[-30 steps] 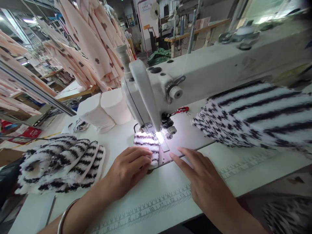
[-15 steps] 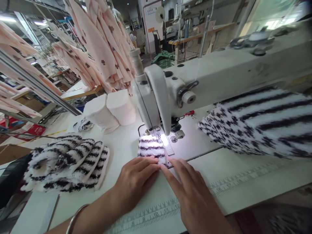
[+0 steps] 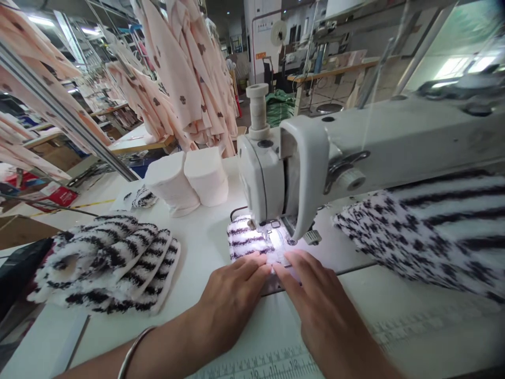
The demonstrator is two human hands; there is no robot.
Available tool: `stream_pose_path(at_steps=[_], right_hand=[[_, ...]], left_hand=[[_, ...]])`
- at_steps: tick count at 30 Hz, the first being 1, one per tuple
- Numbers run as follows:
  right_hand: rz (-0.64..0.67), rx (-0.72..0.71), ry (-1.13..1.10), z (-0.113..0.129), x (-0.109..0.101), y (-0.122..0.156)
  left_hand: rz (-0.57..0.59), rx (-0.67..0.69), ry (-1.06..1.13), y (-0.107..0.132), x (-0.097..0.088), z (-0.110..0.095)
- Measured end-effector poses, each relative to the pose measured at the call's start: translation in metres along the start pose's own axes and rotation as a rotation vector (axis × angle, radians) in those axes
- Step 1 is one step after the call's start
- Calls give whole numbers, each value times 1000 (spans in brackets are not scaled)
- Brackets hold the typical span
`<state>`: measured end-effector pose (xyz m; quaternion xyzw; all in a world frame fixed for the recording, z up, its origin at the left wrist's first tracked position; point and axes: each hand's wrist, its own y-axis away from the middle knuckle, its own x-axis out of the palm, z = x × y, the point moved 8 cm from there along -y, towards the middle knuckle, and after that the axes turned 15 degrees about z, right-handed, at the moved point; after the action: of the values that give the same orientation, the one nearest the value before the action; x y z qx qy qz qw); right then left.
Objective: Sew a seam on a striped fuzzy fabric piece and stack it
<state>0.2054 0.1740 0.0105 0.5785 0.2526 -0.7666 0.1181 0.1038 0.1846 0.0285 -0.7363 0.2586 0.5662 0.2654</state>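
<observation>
The small striped fleece piece [image 3: 248,238] lies flat on the sewing machine [image 3: 300,168] bed, its far edge under the presser foot [image 3: 272,227] in the pool of the work light. Both hands are flat, fingers extended and close together, palms down. The left hand [image 3: 232,297] presses on the near edge of the piece; its fingertips [image 3: 256,261] touch the fleece. The right hand [image 3: 321,305] lies just beside it at 3 o'clock, fingertips [image 3: 288,260] on the bed near the foot; whether they also touch the fabric I cannot tell. Neither hand pinches anything.

To guide this seam well, the pressure likely wants to be light and even, so the pile feeds straight and does not bunch. Fingertips should keep clear of the needle, which the machine head hides here. The right hand seems best used to steady the edge against the foot.

At 9 o'clock from the hands lies a stack of striped fleece pieces [image 3: 110,263], well apart. At 11 o'clock stand two white fabric rolls [image 3: 189,181]. At 3 o'clock a large striped fleece bundle [image 3: 430,231] rests on the table [image 3: 197,242] under the machine arm. Printed peach garments [image 3: 185,73] hang behind at 12 o'clock.
</observation>
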Motion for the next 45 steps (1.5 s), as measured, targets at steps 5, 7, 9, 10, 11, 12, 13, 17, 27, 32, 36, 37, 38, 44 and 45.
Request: stream_pose_path(at_steps=[5,7,9,10,11,12,13,17,27,32,36,37,38,44,45], right_hand=[[62,-24,11,-5,-1,-15],[109,-34,27,-7,0,-20],[148,-48,46,-9,1,-23],[155,-50,47,-10,0,-24],[153,-44,42,-11,0,-24],[144,-32,30,-13,-2,-23],[132,-14,10,-14,-3,-23],[120,19,-67,-15,-3,-17],[43,61,-29,-13,-7,10],[32,41,-12,-13,-7,7],[-10,9,-18,-9,-8,14],[-38,11,-33,-6,-10,19],[-65,10,-68,-2,-12,25],[-100,-41,-578,53,-24,32],[-142,-43,-585,64,-31,30]], left_hand=[[-24,-6,-66,-5,-1,11],[-42,-10,-89,-7,-3,15],[-57,-16,-112,-9,-4,20],[-66,-18,-132,-10,-4,23],[-79,-21,-157,-11,-4,26],[-93,-20,-182,-12,-4,29],[-107,-13,-204,-12,-4,32],[-126,39,-227,-16,-7,40],[-10,-117,-335,-27,-21,36],[-4,-211,-384,-42,-17,42],[-23,-280,-367,-43,-19,53],[-17,-285,-353,-36,-20,51],[-8,-285,-346,-25,-22,46],[-205,-257,346,64,-35,-17],[-299,-287,450,79,-36,-21]])
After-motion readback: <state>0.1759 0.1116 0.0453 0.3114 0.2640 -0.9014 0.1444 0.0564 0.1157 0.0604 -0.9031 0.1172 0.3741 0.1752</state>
